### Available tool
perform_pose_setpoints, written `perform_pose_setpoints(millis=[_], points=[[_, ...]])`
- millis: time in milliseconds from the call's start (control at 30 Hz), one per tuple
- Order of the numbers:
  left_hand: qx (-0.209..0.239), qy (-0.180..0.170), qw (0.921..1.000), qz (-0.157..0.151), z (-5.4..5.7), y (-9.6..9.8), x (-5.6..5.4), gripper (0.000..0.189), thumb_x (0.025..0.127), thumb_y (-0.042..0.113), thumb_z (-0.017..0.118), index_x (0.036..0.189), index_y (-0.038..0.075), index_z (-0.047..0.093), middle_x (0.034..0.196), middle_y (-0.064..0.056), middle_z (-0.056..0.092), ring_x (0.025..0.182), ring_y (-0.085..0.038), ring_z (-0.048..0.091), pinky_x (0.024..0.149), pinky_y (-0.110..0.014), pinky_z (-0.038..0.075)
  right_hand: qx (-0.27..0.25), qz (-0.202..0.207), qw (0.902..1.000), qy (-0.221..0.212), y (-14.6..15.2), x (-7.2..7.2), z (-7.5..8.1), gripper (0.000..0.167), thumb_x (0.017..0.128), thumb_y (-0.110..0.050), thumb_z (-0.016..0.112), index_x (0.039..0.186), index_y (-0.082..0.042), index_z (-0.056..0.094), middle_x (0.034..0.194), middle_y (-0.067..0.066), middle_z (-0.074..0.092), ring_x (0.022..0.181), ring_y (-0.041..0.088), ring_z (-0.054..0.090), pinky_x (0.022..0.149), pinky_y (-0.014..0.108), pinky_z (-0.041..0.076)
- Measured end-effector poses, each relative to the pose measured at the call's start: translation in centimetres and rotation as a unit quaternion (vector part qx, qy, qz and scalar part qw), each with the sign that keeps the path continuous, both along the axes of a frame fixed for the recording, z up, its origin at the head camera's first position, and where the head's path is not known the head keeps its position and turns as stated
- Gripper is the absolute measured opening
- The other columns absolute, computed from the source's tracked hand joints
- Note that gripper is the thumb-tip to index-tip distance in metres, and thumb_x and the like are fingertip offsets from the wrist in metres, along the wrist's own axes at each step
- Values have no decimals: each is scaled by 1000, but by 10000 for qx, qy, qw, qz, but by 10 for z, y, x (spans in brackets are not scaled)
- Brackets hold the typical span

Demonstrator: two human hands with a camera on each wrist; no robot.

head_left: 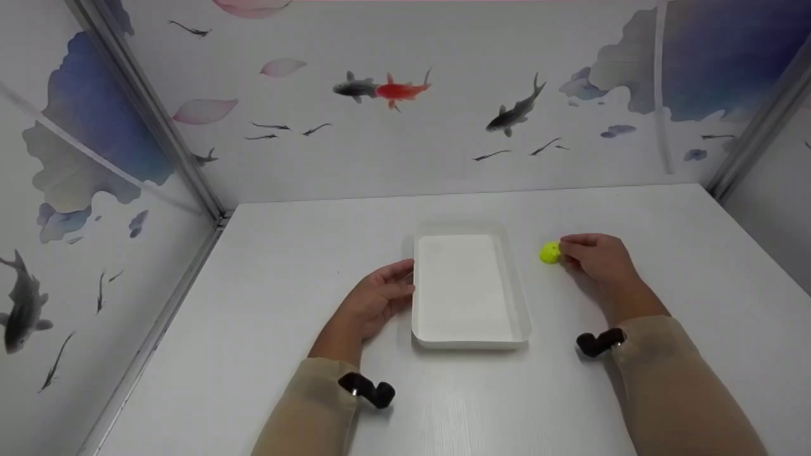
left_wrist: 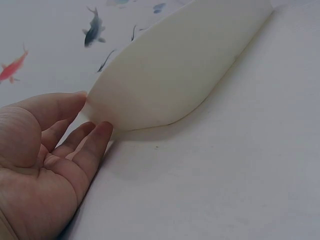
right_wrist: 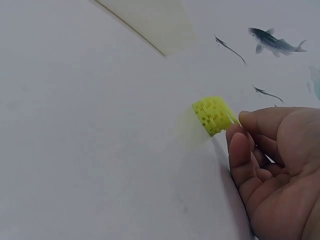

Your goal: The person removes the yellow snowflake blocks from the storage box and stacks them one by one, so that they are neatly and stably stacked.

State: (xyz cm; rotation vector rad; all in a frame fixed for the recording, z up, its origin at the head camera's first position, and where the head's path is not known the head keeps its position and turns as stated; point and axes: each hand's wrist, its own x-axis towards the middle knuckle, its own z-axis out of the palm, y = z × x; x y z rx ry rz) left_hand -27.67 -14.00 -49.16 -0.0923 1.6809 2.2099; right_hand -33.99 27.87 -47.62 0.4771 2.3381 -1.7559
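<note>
A shallow white rectangular tray (head_left: 466,288) stands near the middle of the white table. My left hand (head_left: 380,297) is at its left side, with fingertips against the outer wall; in the left wrist view the thumb meets the tray wall (left_wrist: 165,75) near the rim and other fingers touch lower down. To the right of the tray, my right hand (head_left: 599,259) pinches a small bright yellow plastic piece (head_left: 550,253) between thumb and fingers. Up close the yellow piece (right_wrist: 212,114) looks rounded, with a blocky, notched surface. Its near end is hidden by the fingertips.
The white table (head_left: 285,272) ends at a back wall (head_left: 393,152) printed with fish and petals. A similar panel (head_left: 95,190) stands along the left side. Each sleeve carries a small black device (head_left: 367,388) near the cuff.
</note>
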Motion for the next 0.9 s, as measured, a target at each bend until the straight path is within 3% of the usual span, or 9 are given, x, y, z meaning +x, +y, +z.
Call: perform_pose_setpoints(millis=[233,567,767,900], points=[[-8,-6,10000,27,1,0,1,61,97,-4,71,155,9,56,162,-8,56,147,-24,58,114,-34,54,-29,27,10000,14,0,1,0,47,105,-37,69,145,-13,61,146,9,54,126,24,57,99,20,59],[-38,-17,10000,6,0,0,-1,62,98,-4,70,156,10,55,162,-8,55,145,-23,60,108,-31,57,-135,-148,9998,60,-1,4,3,48,106,-40,67,148,-17,60,146,5,54,126,23,55,100,19,58],[-151,-43,9999,40,1,-4,0,61,97,-2,72,154,12,57,164,-6,53,146,-24,59,110,-32,56,416,41,9984,392,-7,5,13,53,107,-49,62,149,-16,61,149,9,59,116,21,62,91,16,57],[-131,-39,9999,66,2,-6,0,63,96,-2,73,155,11,55,164,-6,53,149,-25,56,111,-33,55,212,58,9979,602,-19,6,24,55,105,-49,66,146,-13,63,147,11,60,113,20,64,90,16,59]])
